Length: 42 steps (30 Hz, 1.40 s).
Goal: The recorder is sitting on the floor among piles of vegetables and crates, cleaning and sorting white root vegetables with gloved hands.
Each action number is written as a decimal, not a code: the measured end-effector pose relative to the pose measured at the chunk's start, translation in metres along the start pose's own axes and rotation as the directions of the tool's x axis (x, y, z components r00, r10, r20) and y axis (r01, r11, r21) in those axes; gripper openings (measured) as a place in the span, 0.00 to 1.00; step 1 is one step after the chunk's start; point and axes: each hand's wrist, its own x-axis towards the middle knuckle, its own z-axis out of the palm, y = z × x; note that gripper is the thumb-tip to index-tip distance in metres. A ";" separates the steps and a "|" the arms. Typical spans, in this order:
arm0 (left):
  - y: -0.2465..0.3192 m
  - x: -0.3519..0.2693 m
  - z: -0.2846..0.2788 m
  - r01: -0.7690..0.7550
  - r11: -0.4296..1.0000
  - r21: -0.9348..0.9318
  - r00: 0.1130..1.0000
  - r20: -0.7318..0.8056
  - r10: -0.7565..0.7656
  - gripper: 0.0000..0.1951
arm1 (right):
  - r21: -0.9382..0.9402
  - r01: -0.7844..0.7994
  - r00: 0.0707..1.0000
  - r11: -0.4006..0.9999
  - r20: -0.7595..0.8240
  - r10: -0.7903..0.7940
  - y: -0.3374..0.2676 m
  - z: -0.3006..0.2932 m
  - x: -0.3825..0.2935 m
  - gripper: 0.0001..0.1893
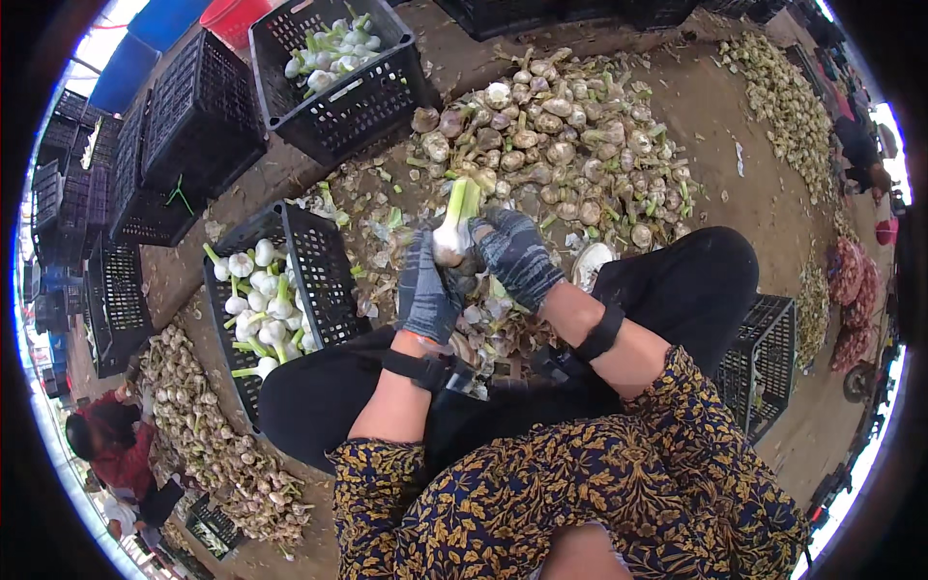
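My left hand (428, 290), in a grey knit glove, is closed around a garlic bulb (450, 239) with a thick green stem pointing away from me. The gloved fingers of my right hand (516, 254) touch the bulb's right side near the base of the stem; whether they hold a small tool cannot be seen. Beyond both hands lies a heap of unpeeled garlic bulbs (558, 138) with dirty outer skins. Clean white bulbs (272, 304) with short green stems lie in a black plastic crate (319, 272) to the left. Loose skins and scraps are under my hands.
Another black crate (348, 109) with white garlic stands at the upper left, beside stacked crates (203, 123). A crate (757, 362) is by my right knee. More garlic heaps (210, 435) lie left and far right. A person in red (119, 449) sits at the lower left.
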 end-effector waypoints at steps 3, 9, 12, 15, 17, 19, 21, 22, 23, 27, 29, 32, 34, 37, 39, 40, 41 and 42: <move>-0.006 0.007 -0.014 0.022 0.997 0.068 0.999 -0.032 -0.020 0.20 | -0.065 -0.021 1.000 0.998 0.007 0.021 -0.006 0.002 -0.001 0.14; -0.013 0.000 -0.007 -0.304 0.847 0.436 0.943 0.014 0.332 0.17 | -0.026 0.121 0.992 0.992 -0.016 -0.122 0.009 0.004 0.002 0.15; -0.004 -0.001 -0.007 0.038 0.998 -0.044 0.999 -0.037 -0.039 0.15 | 0.192 -0.206 0.965 0.960 0.199 0.168 0.000 -0.004 0.001 0.16; -0.003 -0.007 -0.006 -0.079 0.840 0.537 0.992 -0.041 0.119 0.13 | 0.061 -0.081 0.995 0.995 0.065 0.077 0.005 0.002 0.000 0.09; -0.005 -0.004 -0.014 -0.137 0.796 0.589 0.986 0.005 0.167 0.13 | -0.139 0.251 0.966 0.958 0.091 -0.240 0.017 0.000 0.006 0.06; -0.002 -0.003 -0.010 -0.099 0.905 0.413 0.995 0.044 0.089 0.14 | -0.414 0.435 0.900 0.800 0.220 -0.375 0.020 -0.009 0.007 0.06; -0.002 -0.005 -0.007 -0.104 0.963 0.249 0.992 0.096 0.082 0.15 | -0.571 0.427 0.904 0.701 0.263 -0.336 0.014 -0.015 -0.001 0.08; -0.002 -0.003 -0.010 -0.070 0.978 0.196 0.993 0.106 0.050 0.15 | -0.524 0.352 0.935 0.775 0.237 -0.265 0.005 -0.015 -0.008 0.08; -0.002 -0.002 -0.012 -0.035 0.989 0.143 0.993 0.119 0.018 0.15 | -0.599 0.429 0.903 0.676 0.265 -0.338 0.007 -0.017 -0.007 0.08; -0.004 0.005 -0.023 0.021 0.941 0.337 1.000 -0.022 -0.015 0.13 | 0.159 -0.125 0.991 0.979 -0.029 0.131 0.001 0.000 -0.007 0.09; -0.006 0.010 -0.022 0.026 0.927 0.374 0.991 -0.133 0.026 0.12 | -0.023 0.141 0.990 0.990 0.023 -0.140 0.004 -0.005 -0.011 0.08; 0.000 0.015 -0.035 -0.111 0.977 0.183 0.985 -0.107 0.133 0.11 | 0.011 0.216 0.972 0.976 0.091 -0.216 0.017 -0.017 -0.006 0.09; 0.009 0.007 -0.013 -0.156 0.984 0.085 0.959 -0.227 0.171 0.10 | 0.536 0.038 0.999 0.843 -0.024 -0.030 0.007 -0.030 -0.008 0.11; 0.013 0.010 -0.021 -0.164 0.986 0.025 0.960 -0.226 0.165 0.12 | -0.134 0.301 0.953 0.944 0.071 -0.293 0.011 -0.041 -0.013 0.15; 0.011 0.014 -0.033 -0.204 0.974 0.098 0.956 -0.194 0.219 0.14 | -0.711 0.486 0.867 0.508 0.320 -0.382 0.014 -0.042 -0.018 0.19; 0.009 0.015 -0.039 -0.251 0.950 0.187 0.944 -0.168 0.283 0.16 | -0.721 0.402 0.911 0.565 0.254 -0.325 0.014 -0.036 -0.020 0.23; 0.007 0.016 -0.044 -0.298 0.914 0.275 0.929 -0.137 0.344 0.17 | -0.570 0.316 0.944 0.758 0.272 -0.188 0.012 -0.031 -0.015 0.23; 0.006 0.011 -0.017 -0.247 0.921 0.300 0.908 -0.261 0.328 0.19 | -0.403 0.175 0.952 0.898 0.302 -0.050 0.011 -0.030 -0.006 0.23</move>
